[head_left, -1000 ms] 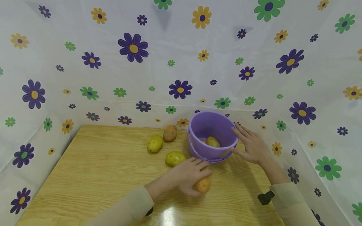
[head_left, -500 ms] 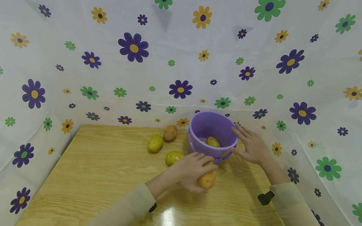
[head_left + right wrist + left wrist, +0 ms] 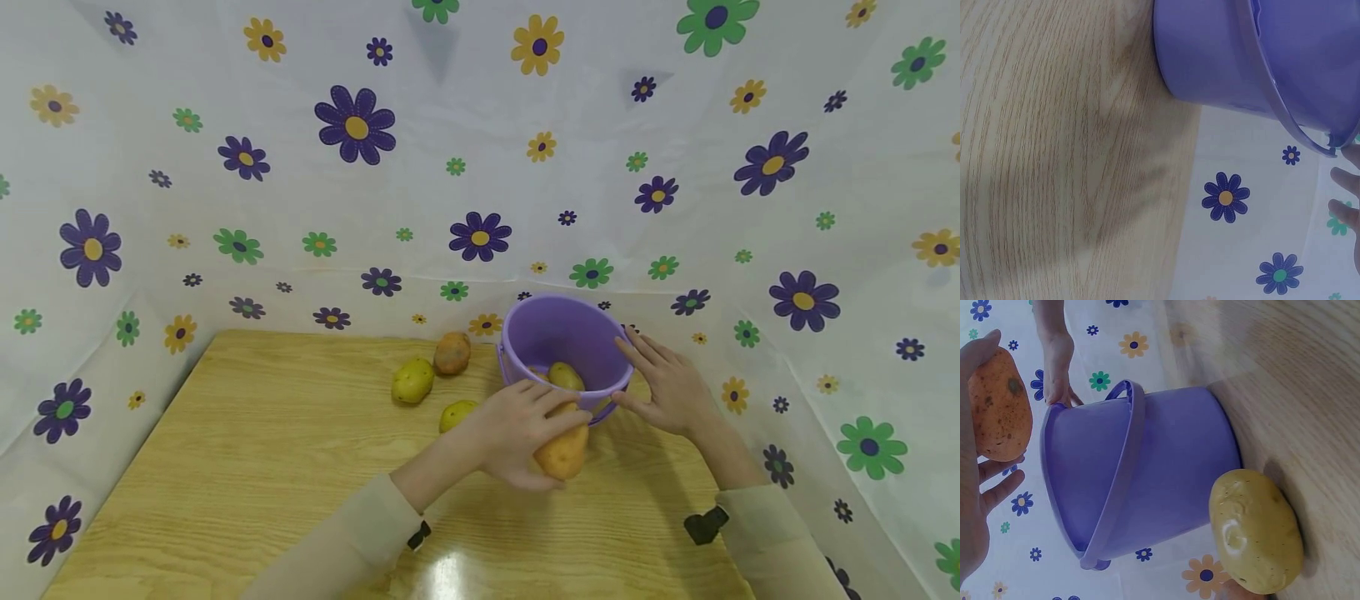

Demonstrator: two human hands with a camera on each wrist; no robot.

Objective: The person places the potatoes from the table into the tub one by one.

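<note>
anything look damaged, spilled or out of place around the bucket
One mild oddity: the orange potato in the left hand has a dark patch and brown specks, clearest from the left wrist; whether that is damage, I can't tell. The purple bucket stands upright, and nothing looks spilled.

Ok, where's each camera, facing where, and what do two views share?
Head: on the head, facing forward and down at the table and bucket; both forearms, left grip and right grip show.
Left wrist: on that wrist, facing the bucket's side; both grips show.
Right wrist: on that wrist, facing table and bucket; right fingers show at the edge.
Head and left wrist share the held potato.
</note>
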